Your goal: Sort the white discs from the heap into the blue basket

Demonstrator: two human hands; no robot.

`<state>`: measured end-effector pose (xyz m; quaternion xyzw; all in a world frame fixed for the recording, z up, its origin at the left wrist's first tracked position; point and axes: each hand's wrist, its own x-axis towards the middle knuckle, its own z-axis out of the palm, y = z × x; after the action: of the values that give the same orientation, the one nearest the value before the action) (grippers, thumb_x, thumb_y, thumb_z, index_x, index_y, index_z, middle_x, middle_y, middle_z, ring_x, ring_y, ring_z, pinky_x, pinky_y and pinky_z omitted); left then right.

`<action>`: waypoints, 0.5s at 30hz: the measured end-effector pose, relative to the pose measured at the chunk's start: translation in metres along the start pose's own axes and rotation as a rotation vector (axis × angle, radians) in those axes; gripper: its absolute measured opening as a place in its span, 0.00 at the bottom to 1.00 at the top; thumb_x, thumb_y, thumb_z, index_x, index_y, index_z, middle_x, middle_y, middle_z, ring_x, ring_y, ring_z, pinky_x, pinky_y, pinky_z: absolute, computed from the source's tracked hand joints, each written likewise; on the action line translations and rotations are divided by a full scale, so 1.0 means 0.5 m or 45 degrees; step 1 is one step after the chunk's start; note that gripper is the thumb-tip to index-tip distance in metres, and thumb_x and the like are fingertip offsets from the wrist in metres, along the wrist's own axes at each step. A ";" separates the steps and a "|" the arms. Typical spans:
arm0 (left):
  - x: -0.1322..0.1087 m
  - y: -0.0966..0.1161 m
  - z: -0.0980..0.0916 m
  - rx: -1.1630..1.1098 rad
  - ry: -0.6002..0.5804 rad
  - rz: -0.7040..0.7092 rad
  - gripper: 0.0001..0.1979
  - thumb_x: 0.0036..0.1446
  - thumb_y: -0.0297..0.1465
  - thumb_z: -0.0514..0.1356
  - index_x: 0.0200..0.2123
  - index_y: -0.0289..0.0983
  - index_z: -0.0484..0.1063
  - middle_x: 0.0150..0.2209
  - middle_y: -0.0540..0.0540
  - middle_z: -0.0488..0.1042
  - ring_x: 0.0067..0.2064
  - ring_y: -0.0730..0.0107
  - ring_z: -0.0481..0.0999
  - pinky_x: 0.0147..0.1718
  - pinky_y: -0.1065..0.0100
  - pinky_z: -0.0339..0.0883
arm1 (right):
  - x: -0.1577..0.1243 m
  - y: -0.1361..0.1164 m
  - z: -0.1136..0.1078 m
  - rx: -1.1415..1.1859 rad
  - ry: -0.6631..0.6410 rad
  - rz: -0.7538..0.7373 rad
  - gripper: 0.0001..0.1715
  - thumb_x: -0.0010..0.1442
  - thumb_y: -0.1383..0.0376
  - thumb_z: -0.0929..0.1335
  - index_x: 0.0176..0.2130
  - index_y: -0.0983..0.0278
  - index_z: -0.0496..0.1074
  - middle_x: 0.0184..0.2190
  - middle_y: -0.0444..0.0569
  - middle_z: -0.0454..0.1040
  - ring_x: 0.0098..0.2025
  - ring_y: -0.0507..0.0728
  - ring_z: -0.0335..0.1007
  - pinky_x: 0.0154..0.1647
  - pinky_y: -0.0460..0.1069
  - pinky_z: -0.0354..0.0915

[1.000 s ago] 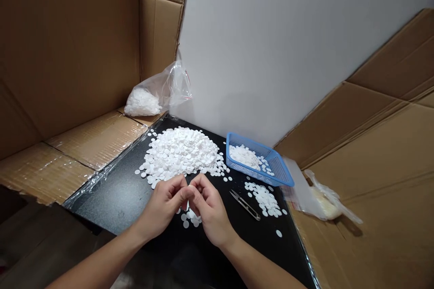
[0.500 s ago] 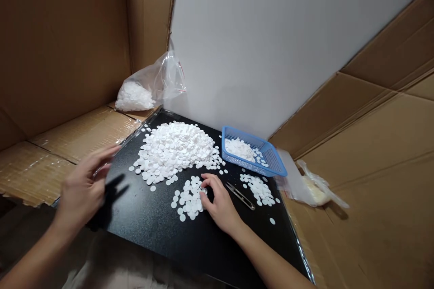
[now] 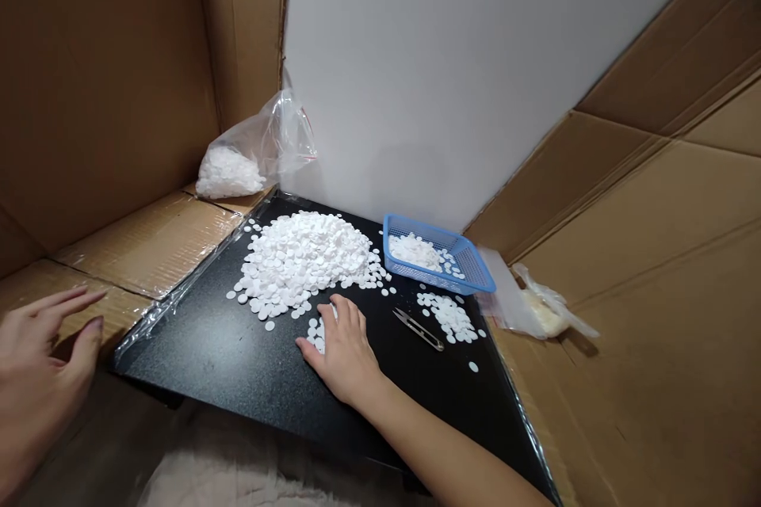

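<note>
The step in hand appears to be work on the small cluster of white discs (image 3: 315, 335), which lies on the counter (image 3: 219, 368) between its near edge and the large heap of white discs (image 3: 309, 257) toward the far-left corner. My right hand (image 3: 345, 348) is set palm down over this cluster, thumb spread well away from the fingers, with discs showing in the opening; nothing is visibly pinched, and I cannot tell what lies against the palm. My left hand (image 3: 29, 368) is outside the left edge, beside the near-left corner, fingers loosely parted from the thumb, with no part visible in its grasp. In my judgement, picking up from this position calls for drawing thumb and fingertips together low on the surface, so that thin discs are collected rather than pushed apart. Maintain clearance from the metal snips (image 3: 419, 330), which lie to the right of my right hand, short of the second disc cluster (image 3: 452, 318) near the right edge. The blue basket (image 3: 426, 279), part filled with discs, stands toward the far-right corner.
</note>
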<state>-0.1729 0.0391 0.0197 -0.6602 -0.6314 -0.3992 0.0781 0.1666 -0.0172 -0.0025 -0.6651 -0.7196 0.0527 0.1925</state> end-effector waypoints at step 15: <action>0.013 0.093 -0.016 -0.005 0.035 0.236 0.10 0.63 0.39 0.53 0.41 0.45 0.73 0.42 0.49 0.78 0.47 0.53 0.78 0.50 0.56 0.69 | 0.055 0.009 -0.025 -0.188 -0.025 0.095 0.12 0.71 0.60 0.63 0.42 0.62 0.73 0.38 0.53 0.77 0.41 0.59 0.74 0.36 0.49 0.64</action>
<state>-0.1353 0.0305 0.0478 -0.7105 -0.5655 -0.4005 0.1222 0.1741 0.0079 0.0131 -0.7032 -0.6982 0.0130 0.1339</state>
